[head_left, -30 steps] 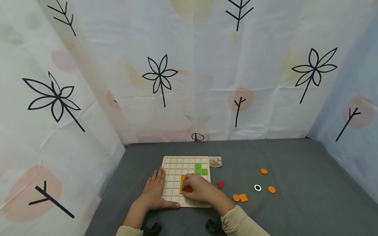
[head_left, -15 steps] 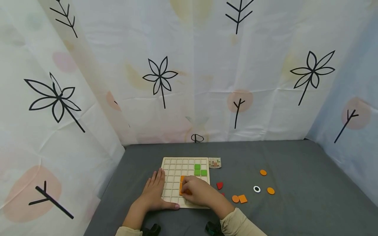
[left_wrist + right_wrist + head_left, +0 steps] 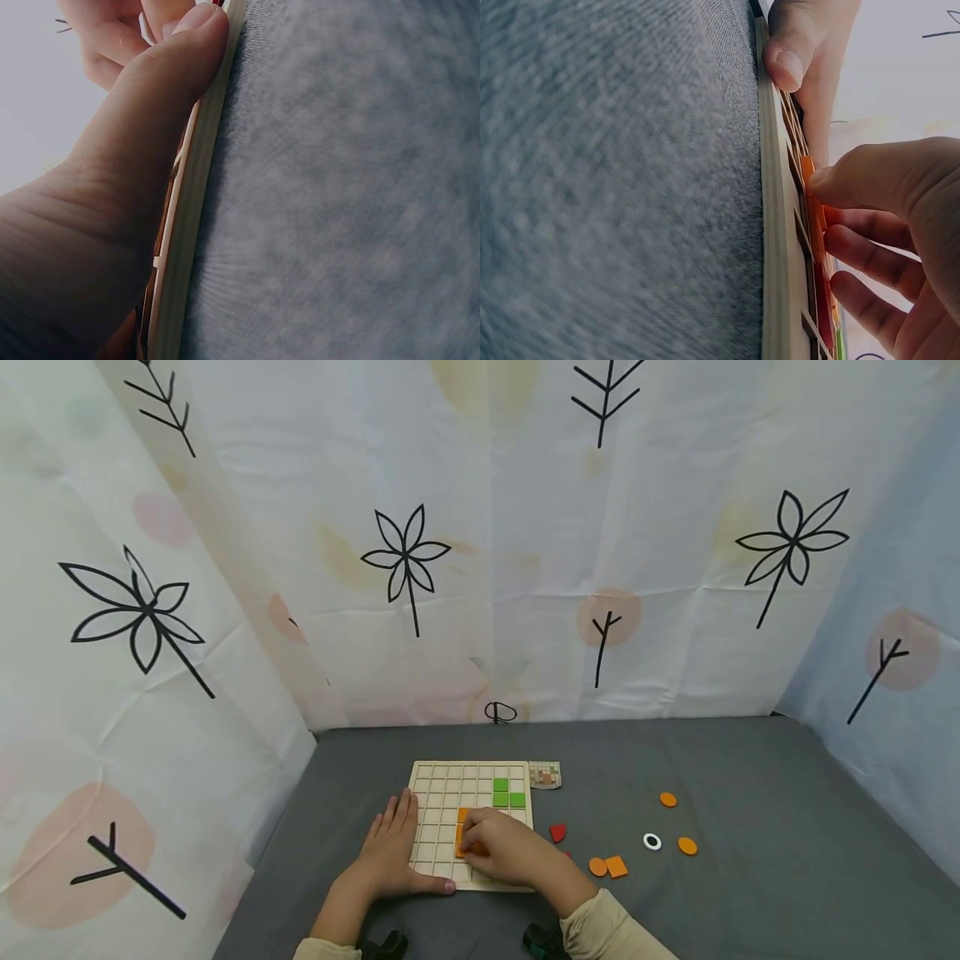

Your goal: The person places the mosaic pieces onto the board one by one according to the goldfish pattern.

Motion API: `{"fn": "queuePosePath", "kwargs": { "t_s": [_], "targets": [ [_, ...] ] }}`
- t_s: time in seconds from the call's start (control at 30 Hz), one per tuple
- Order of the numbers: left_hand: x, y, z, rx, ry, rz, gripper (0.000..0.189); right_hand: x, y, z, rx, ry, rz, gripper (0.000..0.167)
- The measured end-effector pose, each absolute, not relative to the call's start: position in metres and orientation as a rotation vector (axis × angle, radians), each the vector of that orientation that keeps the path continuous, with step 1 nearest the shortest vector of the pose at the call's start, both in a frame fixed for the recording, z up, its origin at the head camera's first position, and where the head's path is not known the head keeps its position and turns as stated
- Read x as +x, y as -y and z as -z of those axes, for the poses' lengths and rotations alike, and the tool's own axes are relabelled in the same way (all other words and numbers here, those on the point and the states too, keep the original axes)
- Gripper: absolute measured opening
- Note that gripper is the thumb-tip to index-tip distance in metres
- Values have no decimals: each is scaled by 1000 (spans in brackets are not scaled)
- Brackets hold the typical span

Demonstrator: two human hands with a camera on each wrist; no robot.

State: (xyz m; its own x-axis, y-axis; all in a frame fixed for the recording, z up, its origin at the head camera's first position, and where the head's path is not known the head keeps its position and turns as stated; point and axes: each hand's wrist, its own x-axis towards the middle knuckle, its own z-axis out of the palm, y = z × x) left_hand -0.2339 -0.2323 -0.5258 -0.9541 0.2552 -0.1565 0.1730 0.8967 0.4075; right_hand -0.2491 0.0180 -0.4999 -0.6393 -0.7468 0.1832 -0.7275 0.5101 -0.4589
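Observation:
A pale wooden grid board (image 3: 442, 774) lies on the grey cloth. My left hand (image 3: 386, 856) rests along its left side with fingers straight, the thumb stretched along the front edge. Over the middle of the board, my right hand (image 3: 506, 843) has its fingertips down on an orange square tile (image 3: 815, 217), pinching it at the grid. Other orange tiles (image 3: 463, 815) show beside the fingers, partly covered by the hand. Green square tiles (image 3: 501, 792) sit in cells at the upper right. In the right wrist view a red piece (image 3: 823, 304) shows on the board below the fingers.
A small patterned card (image 3: 545, 775) touches the board's right side. To the right lie a red piece (image 3: 558, 833), an orange disc (image 3: 597, 867) against an orange square (image 3: 617, 867), a white ring with a black rim (image 3: 652, 842) and more orange discs (image 3: 687, 846). Printed curtains (image 3: 480, 610) stand behind.
My right hand has shifted slightly left and toward me on the board, and a second red piece now peeks out beside its wrist. The left hand stays put.

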Motion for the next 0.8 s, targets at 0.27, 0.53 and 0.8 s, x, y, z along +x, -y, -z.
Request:
{"fn": "queuePosePath", "kwargs": {
  "t_s": [0.27, 0.53, 0.8],
  "targets": [
    [-233, 232, 525, 334, -2860, -590, 160, -251, -19, 501, -1309, -2666, 815, 9],
    [-231, 233, 521, 332, -2862, -585, 159, -252, -20, 497, -1323, -2654, 843, 7],
    [-231, 232, 522, 325, -2861, -582, 158, -253, -38, 481, -1256, -2627, 990, 11]
  ]
}}
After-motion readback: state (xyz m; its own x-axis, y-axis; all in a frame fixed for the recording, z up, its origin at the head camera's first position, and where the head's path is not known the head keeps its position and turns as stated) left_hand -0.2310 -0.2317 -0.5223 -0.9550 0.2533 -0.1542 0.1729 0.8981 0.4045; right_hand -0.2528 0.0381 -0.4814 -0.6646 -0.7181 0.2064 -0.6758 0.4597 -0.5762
